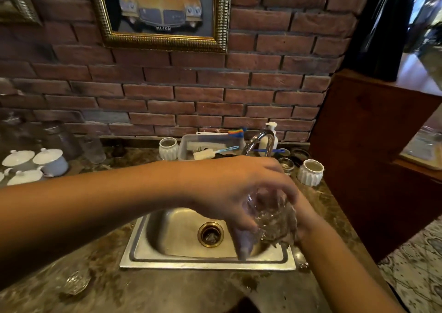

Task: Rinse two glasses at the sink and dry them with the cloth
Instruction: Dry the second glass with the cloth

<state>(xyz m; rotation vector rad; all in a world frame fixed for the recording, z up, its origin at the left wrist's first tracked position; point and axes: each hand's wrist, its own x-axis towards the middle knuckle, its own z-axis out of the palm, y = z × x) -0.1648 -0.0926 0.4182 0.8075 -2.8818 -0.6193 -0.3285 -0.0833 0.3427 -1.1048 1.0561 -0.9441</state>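
A clear patterned glass (271,219) is held over the right side of the steel sink (181,255), below the curved tap (259,142). My left hand (236,188) reaches across from the left and grips the glass from above, fingers around its rim. My right hand (302,217) holds the glass from the right and is mostly hidden behind it. Water splashes around the glass. A second clear glass (76,282) stands on the counter at the lower left. No cloth is in view.
A plastic tub (184,145) with brushes and a soap pump bottle (272,134) sit behind the sink. White ribbed cups (168,148) (310,172) flank the tap. Lidded white pots (51,160) stand at the left. A wooden partition (373,150) rises on the right.
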